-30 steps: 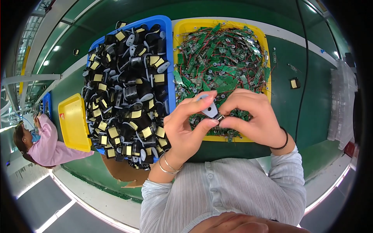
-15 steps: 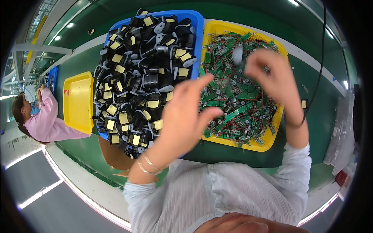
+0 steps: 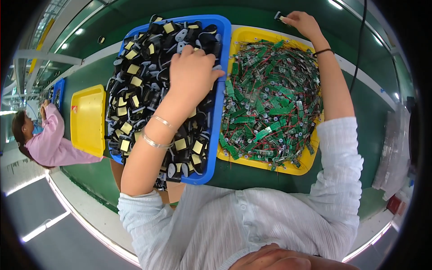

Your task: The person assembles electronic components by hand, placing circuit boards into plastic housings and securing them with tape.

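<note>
My left hand [image 3: 191, 72] reaches into the blue bin [image 3: 215, 148], its fingers curled down among several black parts with yellow pads [image 3: 135, 90]; what it grips is hidden. My right hand [image 3: 302, 21] is stretched far out past the yellow tray [image 3: 310, 159] of green circuit boards with red wires [image 3: 270, 99], pinching a small black-and-white assembled part [image 3: 280, 17] over the green conveyor belt [image 3: 360, 103].
An empty yellow tray [image 3: 87, 119] lies left of the blue bin. Another person in a pink top [image 3: 49, 144] works at far left. A black cable [image 3: 360, 40] hangs at upper right. Clear bags [image 3: 393, 153] sit at the right edge.
Both hands were together over the yellow tray holding a small part. The right hand has carried it out beyond the tray; the left has dropped into the blue bin.
</note>
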`<state>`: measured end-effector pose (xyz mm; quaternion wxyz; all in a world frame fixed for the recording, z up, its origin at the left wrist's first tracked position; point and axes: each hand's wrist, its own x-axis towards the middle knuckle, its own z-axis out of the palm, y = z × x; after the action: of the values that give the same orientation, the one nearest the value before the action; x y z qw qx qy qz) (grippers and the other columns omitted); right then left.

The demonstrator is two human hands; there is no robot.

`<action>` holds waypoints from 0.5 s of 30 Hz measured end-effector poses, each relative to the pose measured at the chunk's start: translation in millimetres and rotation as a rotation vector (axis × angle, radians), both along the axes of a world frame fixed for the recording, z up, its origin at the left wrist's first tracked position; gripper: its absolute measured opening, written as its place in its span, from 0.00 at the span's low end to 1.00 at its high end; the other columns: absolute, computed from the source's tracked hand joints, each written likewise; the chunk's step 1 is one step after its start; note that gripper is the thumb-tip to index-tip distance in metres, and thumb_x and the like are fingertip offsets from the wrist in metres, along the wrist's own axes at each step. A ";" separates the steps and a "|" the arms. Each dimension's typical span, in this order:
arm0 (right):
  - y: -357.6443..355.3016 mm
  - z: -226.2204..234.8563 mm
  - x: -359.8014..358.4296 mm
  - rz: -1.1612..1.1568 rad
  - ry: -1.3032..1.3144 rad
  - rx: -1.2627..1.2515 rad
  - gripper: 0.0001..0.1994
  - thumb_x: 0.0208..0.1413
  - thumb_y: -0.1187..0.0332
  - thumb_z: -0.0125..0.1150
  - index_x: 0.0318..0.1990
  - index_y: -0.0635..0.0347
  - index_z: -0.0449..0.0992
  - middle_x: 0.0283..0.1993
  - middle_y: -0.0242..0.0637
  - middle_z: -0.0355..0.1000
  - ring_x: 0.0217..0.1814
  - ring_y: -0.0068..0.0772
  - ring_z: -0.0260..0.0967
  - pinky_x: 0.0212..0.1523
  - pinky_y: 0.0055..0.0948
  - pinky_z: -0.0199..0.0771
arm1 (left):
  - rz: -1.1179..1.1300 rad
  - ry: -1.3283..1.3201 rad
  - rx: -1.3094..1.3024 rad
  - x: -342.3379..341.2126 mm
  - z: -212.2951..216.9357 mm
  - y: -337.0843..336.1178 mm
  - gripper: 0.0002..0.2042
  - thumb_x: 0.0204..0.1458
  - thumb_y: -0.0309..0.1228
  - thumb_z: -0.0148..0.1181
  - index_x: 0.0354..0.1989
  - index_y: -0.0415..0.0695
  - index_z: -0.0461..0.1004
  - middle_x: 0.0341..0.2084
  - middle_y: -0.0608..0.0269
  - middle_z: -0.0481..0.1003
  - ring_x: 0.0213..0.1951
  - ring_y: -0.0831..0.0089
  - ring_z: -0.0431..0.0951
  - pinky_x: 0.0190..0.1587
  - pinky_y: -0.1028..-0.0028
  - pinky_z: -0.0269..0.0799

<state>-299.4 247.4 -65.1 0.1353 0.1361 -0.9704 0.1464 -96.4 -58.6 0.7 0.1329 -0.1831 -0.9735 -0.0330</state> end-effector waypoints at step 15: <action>-68.6 89.0 252.4 0.419 -0.214 -0.073 0.10 0.29 0.76 0.63 0.23 0.60 0.69 0.27 0.35 0.62 0.35 0.38 0.60 0.35 0.33 0.63 | -0.024 -0.276 0.917 110.6 40.1 23.3 0.12 0.42 0.27 0.58 0.35 0.38 0.67 0.25 0.60 0.68 0.26 0.68 0.66 0.28 0.74 0.61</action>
<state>-47.0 178.8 23.9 0.0032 0.3132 -0.9239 0.2199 14.2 -35.3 40.8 0.0689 -0.1108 -0.8648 -0.4848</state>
